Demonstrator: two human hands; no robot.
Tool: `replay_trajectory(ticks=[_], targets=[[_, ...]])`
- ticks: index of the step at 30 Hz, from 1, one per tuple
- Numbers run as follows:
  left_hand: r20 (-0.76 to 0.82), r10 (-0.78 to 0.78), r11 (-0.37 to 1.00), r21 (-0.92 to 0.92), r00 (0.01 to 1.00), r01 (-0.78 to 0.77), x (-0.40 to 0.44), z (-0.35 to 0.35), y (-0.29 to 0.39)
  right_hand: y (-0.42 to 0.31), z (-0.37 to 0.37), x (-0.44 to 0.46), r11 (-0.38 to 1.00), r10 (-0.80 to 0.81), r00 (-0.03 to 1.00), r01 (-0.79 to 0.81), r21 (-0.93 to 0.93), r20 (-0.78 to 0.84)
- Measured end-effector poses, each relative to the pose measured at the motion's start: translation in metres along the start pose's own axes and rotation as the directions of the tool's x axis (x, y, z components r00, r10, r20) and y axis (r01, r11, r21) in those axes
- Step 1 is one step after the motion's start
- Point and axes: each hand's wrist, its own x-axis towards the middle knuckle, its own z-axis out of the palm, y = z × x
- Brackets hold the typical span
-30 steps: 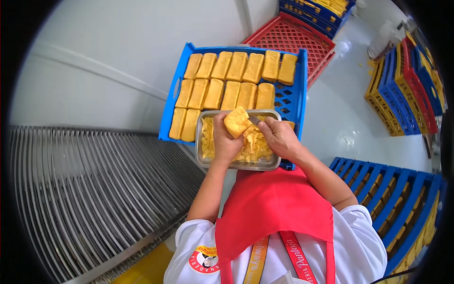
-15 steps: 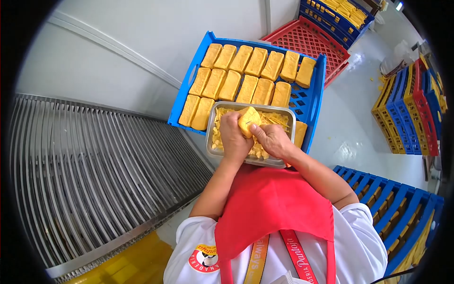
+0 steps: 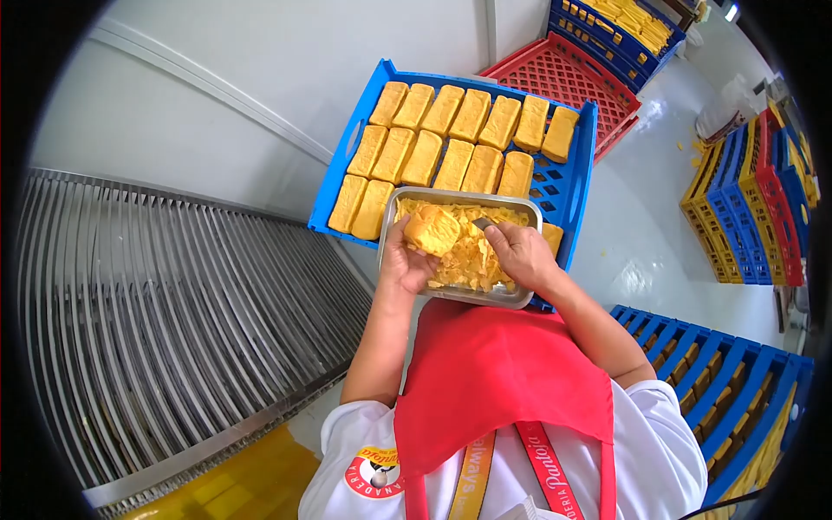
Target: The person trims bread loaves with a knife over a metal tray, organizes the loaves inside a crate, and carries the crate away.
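Pale, glossy floor [image 3: 633, 221] runs beside one blue crate [image 3: 575, 208]. Above one metal pan [image 3: 455, 295], the left hand [image 3: 407, 263] grasps one blocky loaf [image 3: 432, 230], golden yellow, its upper face paler and rough. The right hand [image 3: 525, 255] is closed around one knife [image 3: 482, 224], its short dark blade showing. Yellow shavings [image 3: 475, 262], too many to count, fill the pan. Uncut-looking loaves [image 3: 471, 114] line the crate: seven at the back, six in the middle, two at front left, plus one partly hidden at front right.
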Motion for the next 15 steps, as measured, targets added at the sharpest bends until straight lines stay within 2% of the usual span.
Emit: replay_trajectory(ticks=[2,4,7,10,13,15], targets=[[-0.060,0.013,0.999,-0.032,0.998,-0.015,-0.002,0.003,-0.008,-0.008,0.001,0.000,0.997,-0.061,0.998,0.061,-0.040,-0.004],[-0.107,0.097,0.995,0.008,0.990,-0.096,-0.007,0.012,-0.014,-0.012,0.004,0.000,0.989,-0.123,0.992,0.122,-0.081,-0.007],[-0.025,0.121,0.991,0.053,0.992,-0.120,-0.007,0.009,-0.019,-0.017,0.007,0.002,0.980,-0.170,0.985,0.166,-0.107,-0.022],[0.027,0.156,0.987,0.041,0.987,-0.157,-0.013,0.013,-0.020,-0.025,0.003,0.002,0.974,-0.154,0.988,0.149,-0.171,-0.019],[0.041,0.208,0.974,0.082,0.977,-0.211,-0.010,0.013,-0.023,-0.028,0.001,0.004,0.989,-0.122,0.989,0.128,-0.074,0.079],[0.032,0.212,0.972,0.093,0.977,-0.214,-0.010,0.015,-0.024,-0.029,0.000,0.006,0.998,-0.013,0.986,0.024,-0.062,0.167]])
